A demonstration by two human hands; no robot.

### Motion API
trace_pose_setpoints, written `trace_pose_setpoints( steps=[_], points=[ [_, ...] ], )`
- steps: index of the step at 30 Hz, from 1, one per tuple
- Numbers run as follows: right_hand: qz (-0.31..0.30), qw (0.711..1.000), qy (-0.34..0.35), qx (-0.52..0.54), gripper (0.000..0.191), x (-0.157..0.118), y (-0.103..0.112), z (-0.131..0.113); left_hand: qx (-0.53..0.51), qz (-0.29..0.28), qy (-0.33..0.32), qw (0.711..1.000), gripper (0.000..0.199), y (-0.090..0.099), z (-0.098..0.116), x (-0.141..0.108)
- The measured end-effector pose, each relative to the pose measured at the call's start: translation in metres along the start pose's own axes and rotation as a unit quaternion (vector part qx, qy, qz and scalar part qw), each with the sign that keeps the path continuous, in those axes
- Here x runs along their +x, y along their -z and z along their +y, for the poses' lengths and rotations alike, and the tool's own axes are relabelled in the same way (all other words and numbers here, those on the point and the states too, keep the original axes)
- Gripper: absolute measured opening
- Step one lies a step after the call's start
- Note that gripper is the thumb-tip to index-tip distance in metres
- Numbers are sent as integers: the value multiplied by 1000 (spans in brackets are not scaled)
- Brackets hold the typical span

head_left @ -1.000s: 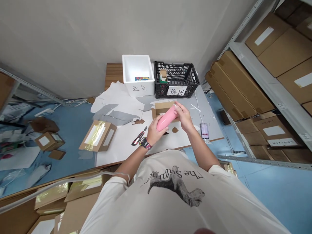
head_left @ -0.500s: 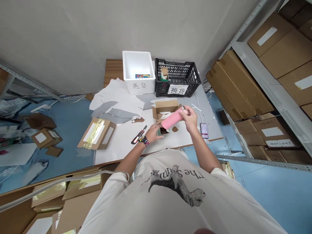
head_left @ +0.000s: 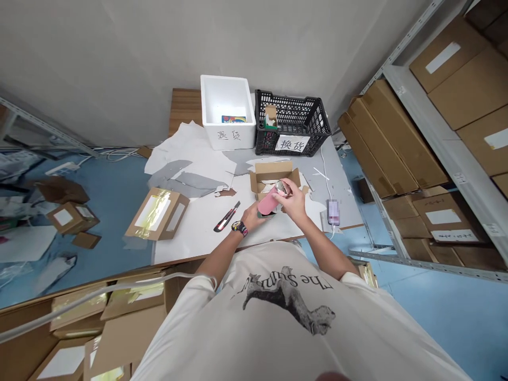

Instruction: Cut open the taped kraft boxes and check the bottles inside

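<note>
My left hand (head_left: 252, 218) grips the pink bottle (head_left: 269, 202) low down and my right hand (head_left: 292, 197) curls around its silver end, both over an open cardboard box (head_left: 273, 173) on the desk (head_left: 343, 196). Beyond, a white foam box (head_left: 242, 138) reads 退货 and a black crate (head_left: 313, 124) reads 换货.

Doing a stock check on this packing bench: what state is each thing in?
Pink bottle: tilted, held in both hands
Left hand: gripping its lower end
Right hand: gripping its upper end
Cardboard box: open, flaps up
Box cutter: lying loose
Foam box: lidless
Phone: face up, screen lit
</note>
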State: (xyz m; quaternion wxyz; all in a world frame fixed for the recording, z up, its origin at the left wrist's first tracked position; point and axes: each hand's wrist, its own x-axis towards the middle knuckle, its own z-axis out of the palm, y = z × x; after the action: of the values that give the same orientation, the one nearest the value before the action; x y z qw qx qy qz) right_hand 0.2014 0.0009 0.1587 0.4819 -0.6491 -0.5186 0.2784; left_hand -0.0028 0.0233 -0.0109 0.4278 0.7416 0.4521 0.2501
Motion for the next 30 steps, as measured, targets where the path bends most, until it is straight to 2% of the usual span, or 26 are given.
trace_pose_setpoints(
  steps=[6, 10, 15, 22, 25, 28, 30],
  points=[
    [5, 997, 51, -64, 61, -9, 24, -5, 0, -15, -47, 999, 59, -2, -2, -1],
    [-20, 992, 85, -91, 61, -15, 29, -5, -1, -17, -56, 998, 53, -1, -3, -3],
    [-67, 990, 93, -84, 64, -22, 18, 4, -13, -12, -46, 999, 60, -1, -2, -7],
    [-95, 989, 95, -56, 66, -33, 13, 13, -17, -5, -25, 1000, 71, -1, 5, -10],
    [-69, 993, 73, -57, 66, -33, 10, 19, -7, -14, -10, 1000, 73, 1, 7, -11],
    [-36, 994, 57, -83, 66, -31, 9, 25, -18, 2, 1, 1000, 77, 1, 8, -10],
    [-35, 992, 57, -108, 66, -31, 8, 29, -28, 11, -1, 1000, 77, -1, 8, -9]
  ],
)
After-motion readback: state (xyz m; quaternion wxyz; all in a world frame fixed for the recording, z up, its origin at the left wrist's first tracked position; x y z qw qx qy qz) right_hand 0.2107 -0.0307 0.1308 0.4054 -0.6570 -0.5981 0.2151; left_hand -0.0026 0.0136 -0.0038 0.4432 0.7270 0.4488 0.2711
